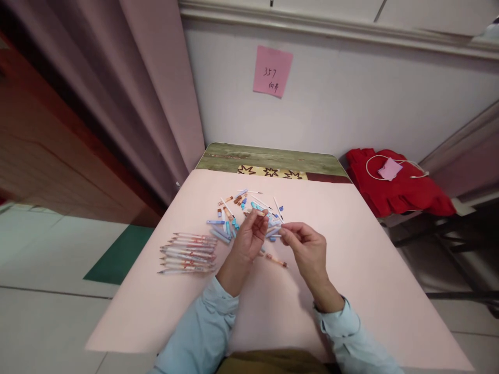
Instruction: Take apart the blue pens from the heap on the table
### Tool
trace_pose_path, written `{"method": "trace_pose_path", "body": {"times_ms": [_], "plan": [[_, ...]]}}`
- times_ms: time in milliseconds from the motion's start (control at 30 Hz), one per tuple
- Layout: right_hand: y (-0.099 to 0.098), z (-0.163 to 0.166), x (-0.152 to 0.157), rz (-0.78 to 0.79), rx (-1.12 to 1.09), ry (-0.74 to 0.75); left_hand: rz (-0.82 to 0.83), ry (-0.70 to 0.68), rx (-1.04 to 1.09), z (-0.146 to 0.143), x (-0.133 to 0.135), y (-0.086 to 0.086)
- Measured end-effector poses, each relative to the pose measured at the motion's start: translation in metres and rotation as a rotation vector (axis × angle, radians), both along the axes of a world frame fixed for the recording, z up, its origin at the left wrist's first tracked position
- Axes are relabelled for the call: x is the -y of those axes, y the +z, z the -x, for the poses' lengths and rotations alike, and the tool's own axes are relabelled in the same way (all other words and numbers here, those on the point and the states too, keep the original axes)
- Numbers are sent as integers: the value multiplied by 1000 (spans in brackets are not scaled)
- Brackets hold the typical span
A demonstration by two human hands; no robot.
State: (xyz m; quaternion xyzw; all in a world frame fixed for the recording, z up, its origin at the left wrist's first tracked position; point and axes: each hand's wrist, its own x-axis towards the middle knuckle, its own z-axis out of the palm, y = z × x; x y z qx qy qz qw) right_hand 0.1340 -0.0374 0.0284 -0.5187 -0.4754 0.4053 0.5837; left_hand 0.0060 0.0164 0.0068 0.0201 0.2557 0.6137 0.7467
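My left hand (251, 236) is raised over the middle of the table, fingers curled. Between its thumb and fingertips is a small pale pen part (260, 213). Just to the right, my right hand (307, 249) has thumb and forefinger pinched together; what they hold, if anything, is too small to name. Beneath and behind both hands lies a loose pile of pen parts: blue and lilac barrels (220, 235), brown-and-orange pieces (227, 213) and thin white refills (277, 205) with dark tips. One orange-brown pen piece (276, 261) rests below my hands.
Several assembled pens (189, 254) lie side by side at the left, tips pointing left. Pale paper (163, 317) covers the table, whose green far end (273, 154) meets the wall. Red cloth with a white cable (401, 182) sits at the right. A curtain (156, 78) hangs at the left.
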Motion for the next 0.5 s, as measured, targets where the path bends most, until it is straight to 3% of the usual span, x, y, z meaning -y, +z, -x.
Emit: {"method": "trace_pose_path", "body": {"times_ms": [100,233,400,500], "plan": [[13,1,-8,-65,-51,-71,-70,-48,-27,-2,3,0],[12,0,-11,-47,-33,-79,-109,-74,-81,4,1,1],[-12,-10,-8,244,-230,136,-53,46,-91,16,-9,1],[-31,-14,-5,387,-307,187,-20,59,-84,16,-11,-2]]}}
